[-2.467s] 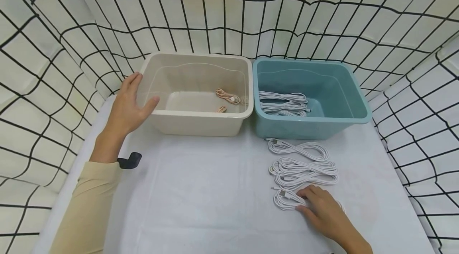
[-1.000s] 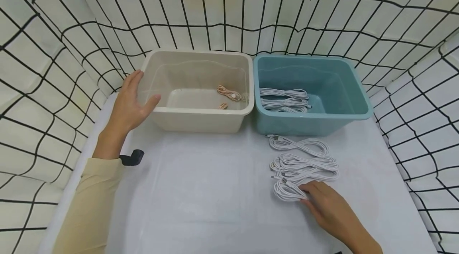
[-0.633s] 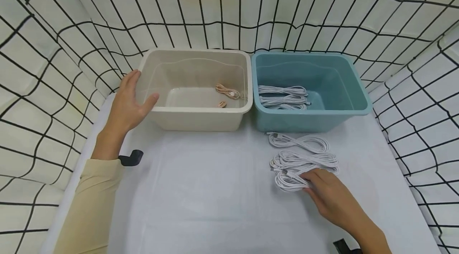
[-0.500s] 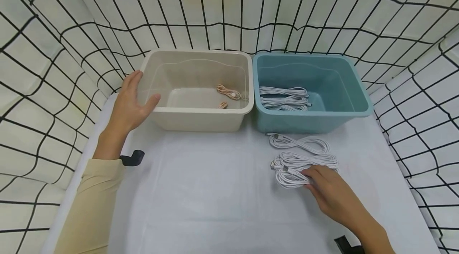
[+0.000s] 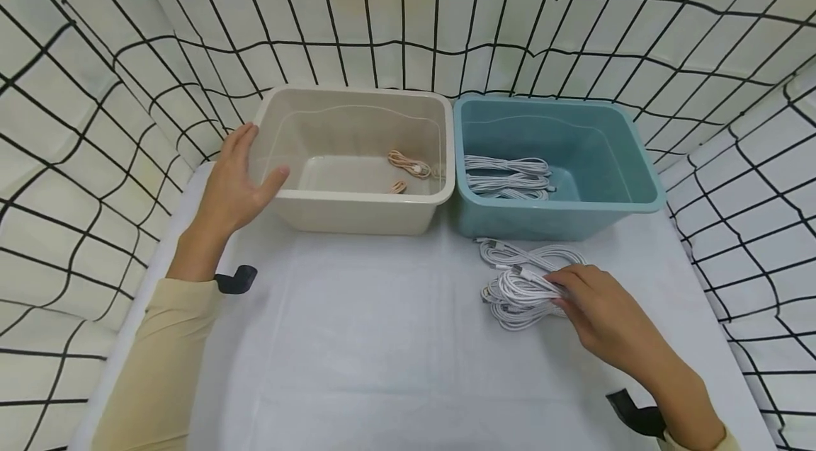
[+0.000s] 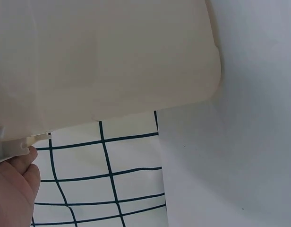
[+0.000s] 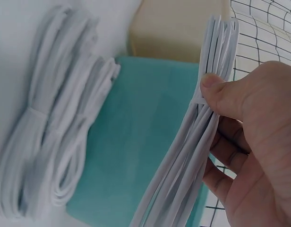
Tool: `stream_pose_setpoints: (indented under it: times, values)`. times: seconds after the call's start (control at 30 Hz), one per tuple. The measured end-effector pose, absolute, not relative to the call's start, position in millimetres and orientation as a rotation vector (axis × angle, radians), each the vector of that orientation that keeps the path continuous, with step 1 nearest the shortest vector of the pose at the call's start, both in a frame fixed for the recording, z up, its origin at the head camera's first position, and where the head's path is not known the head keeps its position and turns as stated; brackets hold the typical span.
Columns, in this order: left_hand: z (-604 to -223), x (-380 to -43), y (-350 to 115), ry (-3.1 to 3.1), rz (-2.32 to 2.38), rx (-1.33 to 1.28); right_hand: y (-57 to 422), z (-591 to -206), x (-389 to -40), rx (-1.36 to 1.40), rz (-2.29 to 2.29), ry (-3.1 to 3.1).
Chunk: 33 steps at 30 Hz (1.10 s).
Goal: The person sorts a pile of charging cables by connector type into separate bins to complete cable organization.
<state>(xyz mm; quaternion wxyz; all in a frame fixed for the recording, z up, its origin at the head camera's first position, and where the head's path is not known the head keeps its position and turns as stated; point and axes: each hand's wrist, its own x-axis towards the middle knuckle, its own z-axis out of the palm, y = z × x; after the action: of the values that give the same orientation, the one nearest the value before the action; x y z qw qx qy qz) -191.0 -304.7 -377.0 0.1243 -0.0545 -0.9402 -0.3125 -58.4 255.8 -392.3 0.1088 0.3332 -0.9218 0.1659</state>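
My right hand (image 5: pixel 605 313) pinches a bundled white charging cable (image 7: pixel 192 123) between thumb and fingers, lifted above other white cable bundles. In the right wrist view its thumb presses near the tie round the middle. Beneath and behind it, white cable bundles (image 5: pixel 532 253) lie on the cloth in front of the teal bin (image 5: pixel 561 221). My left hand (image 5: pixel 232 185) rests at the left rim of the beige bin (image 5: pixel 350 217), thumb spread out over the corner. In the left wrist view its fingertips touch the underside of the rim.
Several white cable bundles (image 5: pixel 510 175) lie in the teal bin's left part. Two small peach-coloured cables (image 5: pixel 408 164) lie in the beige bin's right part. Black wire mesh (image 5: pixel 401 19) with pale sheeting stands behind and on both sides of the white-covered table (image 5: pixel 357 338).
The right hand has lifted the nearest white cable bundle off the cloth and carried it forward over the other bundles. The left hand stays at the beige bin's rim.
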Motion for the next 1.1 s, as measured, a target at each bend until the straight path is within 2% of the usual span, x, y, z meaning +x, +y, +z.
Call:
stream_pose_setpoints:
  times: [0.37, 1.1]
  values:
    - [-375.8, -190.7, -306.4, -2.736, -0.908, -0.166, 250.2, -359.9, -82.3, 1.002, 0.475, -2.668]
    - [-378.5, -191.3, -304.3, -2.737, -0.895, -0.163, 260.1, -306.1, -157.9, 1.164, 0.456, -2.593]
